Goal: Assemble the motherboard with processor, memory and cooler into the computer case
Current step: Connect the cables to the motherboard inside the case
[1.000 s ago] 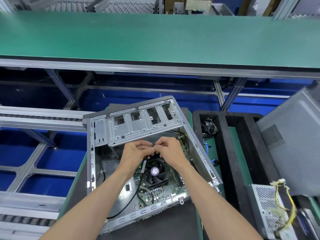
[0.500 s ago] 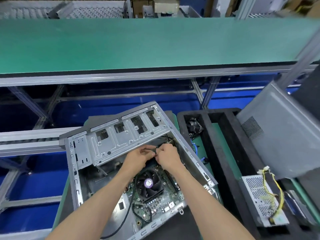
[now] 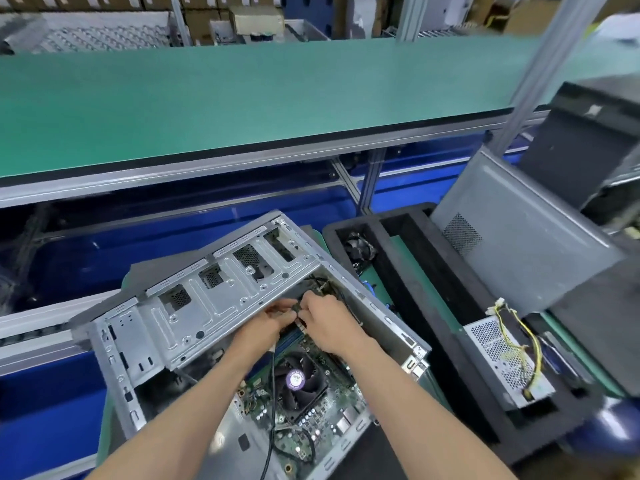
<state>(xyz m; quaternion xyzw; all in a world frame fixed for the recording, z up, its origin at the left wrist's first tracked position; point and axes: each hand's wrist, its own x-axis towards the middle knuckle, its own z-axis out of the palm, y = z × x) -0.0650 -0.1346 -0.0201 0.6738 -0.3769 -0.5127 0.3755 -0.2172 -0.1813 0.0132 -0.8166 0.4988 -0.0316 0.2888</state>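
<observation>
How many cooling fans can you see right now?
2: the cooler fan on the motherboard inside the case, and a loose fan in the foam tray. Others may be hidden.

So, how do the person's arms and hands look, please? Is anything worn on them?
Both forearms are bare up to the frame edge: no sleeves show. The left hand and right hand wear no gloves. No watch, ring or wrist strap is visible. The fingers are partly hidden.

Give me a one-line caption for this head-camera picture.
Both hands, left hand and right hand, pinch a small cable connector inside the open computer case, beyond the cooler fan.
</observation>
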